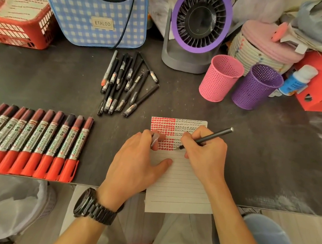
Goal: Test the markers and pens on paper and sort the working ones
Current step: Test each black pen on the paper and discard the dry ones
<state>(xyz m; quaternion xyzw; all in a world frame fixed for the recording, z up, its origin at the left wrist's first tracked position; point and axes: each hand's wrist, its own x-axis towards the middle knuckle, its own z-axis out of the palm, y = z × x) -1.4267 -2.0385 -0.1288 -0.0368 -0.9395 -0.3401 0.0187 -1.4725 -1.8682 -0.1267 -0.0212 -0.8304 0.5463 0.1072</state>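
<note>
In the lower middle of the frame, the right hand (206,152) gripped a slim black pen (210,138), thumb and fingers curled closed around the barrel. The tip touched the sheet of white lined paper (179,183) at the edge of the scribbles, and the pen's back end slanted up to the right. The upper part of the sheet was covered with red blocks on the left and small black marks on the right; the lower lines were blank, and its bottom edge hung over the edge of the dark grey table (262,152).

The left hand (138,159), with a black metal wristwatch (95,208) on the wrist, rested on the left side of the paper. Its thumb lay flat on the sheet and its curled fingers pinched a small pale pen cap (155,139).

A loose pile of capped black pens (126,84) lay above the paper in the centre. At the left edge, a row of thick red-capped markers (29,141) lay side by side, touching. A pink perforated cup (219,78) and a purple perforated cup (256,86) stood upright, just beside each other, in the upper right.
</note>
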